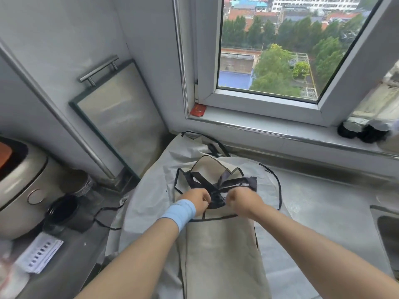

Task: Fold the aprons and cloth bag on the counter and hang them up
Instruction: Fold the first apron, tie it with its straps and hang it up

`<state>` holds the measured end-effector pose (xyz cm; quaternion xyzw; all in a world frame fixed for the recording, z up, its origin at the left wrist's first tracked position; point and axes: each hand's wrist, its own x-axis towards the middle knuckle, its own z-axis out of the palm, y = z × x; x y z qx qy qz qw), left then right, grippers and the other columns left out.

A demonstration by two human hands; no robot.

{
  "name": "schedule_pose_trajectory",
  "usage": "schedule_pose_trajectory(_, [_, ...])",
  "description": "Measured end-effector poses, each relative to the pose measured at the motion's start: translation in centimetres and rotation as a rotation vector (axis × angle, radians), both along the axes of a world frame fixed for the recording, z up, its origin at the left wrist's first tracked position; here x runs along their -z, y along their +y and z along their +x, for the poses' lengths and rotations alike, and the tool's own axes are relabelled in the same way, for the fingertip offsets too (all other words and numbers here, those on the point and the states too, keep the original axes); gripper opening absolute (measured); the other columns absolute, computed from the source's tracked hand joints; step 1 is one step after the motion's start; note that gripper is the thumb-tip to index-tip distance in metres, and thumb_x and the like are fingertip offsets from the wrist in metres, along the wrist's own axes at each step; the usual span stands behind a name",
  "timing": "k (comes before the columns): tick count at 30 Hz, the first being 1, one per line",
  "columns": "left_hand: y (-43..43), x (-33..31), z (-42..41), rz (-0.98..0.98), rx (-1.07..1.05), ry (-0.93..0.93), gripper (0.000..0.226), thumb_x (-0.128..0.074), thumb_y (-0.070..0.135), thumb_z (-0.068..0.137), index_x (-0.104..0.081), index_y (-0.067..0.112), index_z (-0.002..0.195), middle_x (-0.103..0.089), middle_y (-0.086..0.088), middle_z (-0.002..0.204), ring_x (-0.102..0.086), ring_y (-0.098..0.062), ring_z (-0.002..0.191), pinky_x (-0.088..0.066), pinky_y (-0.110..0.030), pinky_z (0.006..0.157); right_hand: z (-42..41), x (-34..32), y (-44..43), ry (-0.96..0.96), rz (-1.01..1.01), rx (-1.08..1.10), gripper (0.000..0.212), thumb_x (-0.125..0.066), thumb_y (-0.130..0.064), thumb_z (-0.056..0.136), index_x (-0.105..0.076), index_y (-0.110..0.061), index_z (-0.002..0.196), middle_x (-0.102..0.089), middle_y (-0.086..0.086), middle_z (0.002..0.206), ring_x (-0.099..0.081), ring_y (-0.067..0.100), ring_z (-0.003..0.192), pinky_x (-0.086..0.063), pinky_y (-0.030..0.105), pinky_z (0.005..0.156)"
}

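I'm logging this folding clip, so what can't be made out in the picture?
Head view only:
Dark straps: the left hand and right hand cover whether they are knotted.
White cloth: mostly hidden under the beige cloth.
Sink: cut off by the right edge.
Black items on the sill: too blurred to name.

One view only: a wide-angle camera worn on the person's head. It faces forward and steeply down over the tabletop [323, 201], at close range. Both forearms enter from the bottom edge. The left hand [197, 201] and right hand [243, 199] meet at the dark straps [212, 188], just below frame centre. The upper frame takes in the window [269, 50] ahead and the wall [54, 39] to the left. Straight edges bow outward near the borders.
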<state>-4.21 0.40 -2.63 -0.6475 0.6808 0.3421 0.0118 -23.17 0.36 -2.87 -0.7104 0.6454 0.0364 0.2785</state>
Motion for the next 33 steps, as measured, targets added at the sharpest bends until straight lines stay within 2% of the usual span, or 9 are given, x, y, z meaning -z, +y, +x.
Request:
schedule_pose_trajectory(4, [-5.0,-0.7,1.4,-0.140,-0.047,-0.063,0.038,-0.048,0.000,0.083,-0.064,0.030,0.100,-0.061,0.008,0.112,-0.061,-0.020,0.099,-0.049,-0.029,0.087,-0.5,-0.1,-5.3,-0.052,-0.260,0.195,0.034,-0.044,-0.013,0.088,-0.056,-0.028,0.115,-0.062,0.002,0.114,-0.062,0.032,0.097,-0.047,0.035,0.072])
schedule_pose_trajectory(8, [-9.2,0.8,2.7,-0.193,0.041,-0.215,0.046,-0.053,0.000,0.083,-0.059,0.034,0.113,-0.045,0.007,0.133,-0.056,-0.025,0.111,-0.049,-0.036,0.090,-0.6,1.3,-9.5,0.184,-0.348,-0.078,0.083,-0.059,-0.003,0.081,-0.022,-0.038,0.148,-0.036,0.007,0.129,-0.058,0.032,0.090,-0.043,0.036,0.055])
schedule_pose_trajectory(12, [-12.5,2.1,4.0,-0.191,0.103,-0.342,0.028,-0.066,0.025,0.083,-0.066,0.041,0.106,-0.033,0.008,0.145,-0.035,-0.022,0.131,-0.038,-0.038,0.099,0.4,2.9,-13.3,0.205,-0.449,-0.137,0.042,-0.059,-0.016,0.087,-0.055,-0.028,0.127,-0.047,0.005,0.115,-0.058,0.030,0.091,-0.043,0.034,0.058])
schedule_pose_trajectory(15, [-14.3,3.3,4.9,-0.167,0.130,-0.286,0.037,-0.061,0.039,0.083,-0.061,0.043,0.120,-0.035,0.008,0.147,-0.032,-0.020,0.135,-0.032,-0.037,0.106,0.6,3.4,-16.2,0.039,-0.386,0.139,0.022,-0.049,-0.019,0.093,-0.067,-0.023,0.106,-0.054,0.004,0.107,-0.058,0.030,0.080,-0.042,0.032,0.063])
schedule_pose_trajectory(17, [-15.0,3.8,5.4,-0.234,0.117,-0.274,0.053,-0.057,0.029,0.084,-0.049,0.040,0.135,-0.041,0.006,0.143,-0.039,-0.021,0.130,-0.036,-0.036,0.104,-0.1,3.6,-17.6,0.023,-0.402,0.232,0.018,-0.050,-0.019,0.094,-0.067,-0.020,0.100,-0.055,0.006,0.104,-0.052,0.030,0.071,-0.040,0.032,0.061])
schedule_pose_trajectory(21, [-16.3,4.8,6.1,-0.335,-0.082,-0.200,0.051,-0.051,0.009,0.086,-0.058,0.035,0.129,-0.054,0.001,0.124,-0.052,-0.024,0.114,-0.046,-0.035,0.090,-0.4,4.3,-18.4,-0.005,-0.458,0.176,0.016,-0.050,-0.004,0.089,-0.051,-0.015,0.100,-0.055,0.007,0.096,-0.054,0.033,0.069,-0.043,0.037,0.057])
schedule_pose_trajectory(27, [-16.5,4.7,4.9,-0.011,-0.589,0.135,0.038,-0.045,0.011,0.092,-0.057,0.021,0.126,-0.050,-0.006,0.137,-0.057,-0.034,0.112,-0.045,-0.033,0.094,-0.6,3.7,-16.1,-0.233,-0.477,0.133,0.026,-0.054,-0.008,0.081,-0.036,-0.023,0.070,-0.046,-0.004,0.068,-0.046,0.025,0.063,-0.033,0.034,0.054])
schedule_pose_trajectory(31, [-14.2,3.5,3.7,-0.374,-0.558,-0.113,0.045,-0.055,-0.002,0.075,-0.054,0.021,0.114,-0.041,-0.006,0.126,-0.050,-0.030,0.110,-0.044,-0.036,0.093,-1.2,3.5,-13.8,-0.072,-0.164,-0.150,0.006,-0.056,-0.028,0.076,-0.055,-0.028,0.082,-0.061,-0.009,0.084,-0.057,0.019,0.085,-0.046,0.030,0.067])
schedule_pose_trajectory(33, [-13.0,3.0,3.1,-0.610,-0.363,-0.180,0.044,-0.053,-0.007,0.066,-0.059,0.024,0.097,-0.051,-0.003,0.111,-0.049,-0.027,0.104,-0.040,-0.033,0.086,-1.6,3.8,-13.1,0.109,-0.045,-0.317,0.034,-0.058,-0.034,0.075,-0.059,-0.030,0.110,-0.061,-0.005,0.104,-0.056,0.021,0.102,-0.046,0.030,0.079])
